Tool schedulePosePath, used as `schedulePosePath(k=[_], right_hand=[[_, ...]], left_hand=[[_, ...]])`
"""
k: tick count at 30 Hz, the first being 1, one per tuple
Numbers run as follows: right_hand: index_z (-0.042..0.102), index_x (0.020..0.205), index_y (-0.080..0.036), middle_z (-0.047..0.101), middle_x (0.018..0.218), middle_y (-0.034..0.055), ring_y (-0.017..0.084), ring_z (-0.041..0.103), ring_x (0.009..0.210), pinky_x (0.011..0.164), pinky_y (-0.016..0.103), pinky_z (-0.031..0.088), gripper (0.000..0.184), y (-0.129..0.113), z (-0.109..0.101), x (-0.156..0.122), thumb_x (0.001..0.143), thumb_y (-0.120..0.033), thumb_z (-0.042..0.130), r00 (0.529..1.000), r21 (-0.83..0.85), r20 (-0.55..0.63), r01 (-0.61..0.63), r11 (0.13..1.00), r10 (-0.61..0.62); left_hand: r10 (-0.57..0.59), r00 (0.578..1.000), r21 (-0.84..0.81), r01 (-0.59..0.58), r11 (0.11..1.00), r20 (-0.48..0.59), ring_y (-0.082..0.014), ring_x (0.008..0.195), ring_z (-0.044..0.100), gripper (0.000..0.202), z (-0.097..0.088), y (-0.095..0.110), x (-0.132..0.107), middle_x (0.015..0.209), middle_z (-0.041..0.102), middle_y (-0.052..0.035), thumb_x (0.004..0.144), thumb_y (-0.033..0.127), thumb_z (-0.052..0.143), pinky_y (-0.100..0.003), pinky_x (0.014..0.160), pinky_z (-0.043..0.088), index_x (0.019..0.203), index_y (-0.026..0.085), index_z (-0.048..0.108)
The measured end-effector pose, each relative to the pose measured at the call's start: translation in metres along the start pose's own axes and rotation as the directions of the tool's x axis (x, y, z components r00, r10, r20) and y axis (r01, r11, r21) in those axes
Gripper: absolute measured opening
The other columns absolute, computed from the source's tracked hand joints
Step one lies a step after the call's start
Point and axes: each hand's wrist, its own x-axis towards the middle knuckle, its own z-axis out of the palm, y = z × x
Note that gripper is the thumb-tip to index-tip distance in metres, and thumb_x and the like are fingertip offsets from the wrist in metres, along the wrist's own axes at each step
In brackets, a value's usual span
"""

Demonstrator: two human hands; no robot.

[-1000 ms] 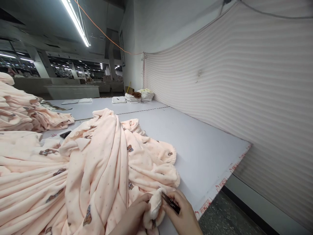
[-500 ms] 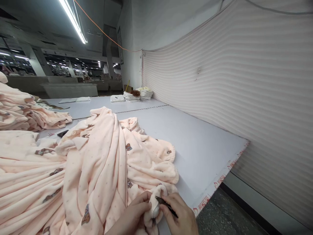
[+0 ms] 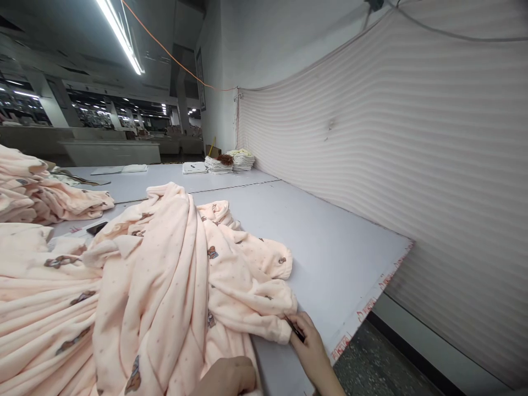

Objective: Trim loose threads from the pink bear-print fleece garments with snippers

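Observation:
A peach fleece garment (image 3: 173, 275) with small bear prints lies bunched on the grey table (image 3: 330, 242). My right hand (image 3: 309, 346) rests by the garment's cuff (image 3: 276, 330) at the table's near edge, fingers closed round a small dark tool (image 3: 295, 329) whose tip touches the cuff. My left hand (image 3: 226, 377) lies at the bottom of the view on the fleece, fingers curled against the cloth; whether it grips the cloth is unclear.
More peach garments are piled at the far left (image 3: 37, 192). A dark phone-like object (image 3: 97, 227) lies by them. Folded white stacks (image 3: 231, 161) sit at the far end. A ribbed cloth wall (image 3: 412, 165) runs along the right; the table edge (image 3: 371, 308) drops to the floor.
The cuff that both hands held bunched up is now laid flat on the table. My left hand has let it go and drawn back; my right hand moved slightly right.

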Motion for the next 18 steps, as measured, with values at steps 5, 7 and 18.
schedulePosePath(k=[5, 7, 18], right_hand=[[0.061, 0.092, -0.020, 0.064, 0.088, 0.0044, 0.018, 0.062, 0.084, 0.077, 0.027, 0.050, 0.018, -0.012, 0.017, -0.010, 0.089, -0.035, 0.052, 1.000, 0.154, 0.002, -0.010, 0.988, 0.010], [0.060, 0.089, -0.020, 0.064, 0.080, 0.0018, 0.017, 0.062, 0.076, 0.072, 0.024, 0.051, 0.019, -0.018, 0.027, -0.019, 0.087, -0.038, 0.056, 1.000, 0.242, -0.021, -0.014, 0.970, 0.019], [0.052, 0.084, -0.024, 0.056, 0.086, 0.0004, 0.015, 0.056, 0.083, 0.074, 0.023, 0.044, 0.012, -0.055, 0.023, -0.015, 0.081, -0.012, 0.050, 0.865, -0.128, -0.405, 0.268, 0.955, -0.297]], left_hand=[[-0.140, 0.978, 0.260, 0.176, 0.949, -0.152, -0.0199, 0.077, 0.057, 0.040, 0.016, 0.007, 0.015, 0.092, 0.062, -0.0038, 0.062, 0.020, 0.065, -0.027, 0.066, 0.042, 0.101, 0.020, 0.054], [-0.090, 0.965, 0.268, 0.158, 0.951, -0.247, -0.0219, 0.083, 0.058, 0.042, 0.024, 0.016, 0.024, 0.094, 0.060, -0.0071, 0.065, 0.017, 0.061, -0.029, 0.070, 0.044, 0.105, 0.017, 0.051], [-0.033, 0.949, -0.092, 0.004, 0.996, -0.314, -0.0206, 0.088, 0.062, 0.037, 0.018, 0.024, 0.027, 0.095, 0.069, -0.0040, 0.072, 0.016, 0.044, -0.029, 0.079, 0.047, 0.106, 0.020, 0.060]])
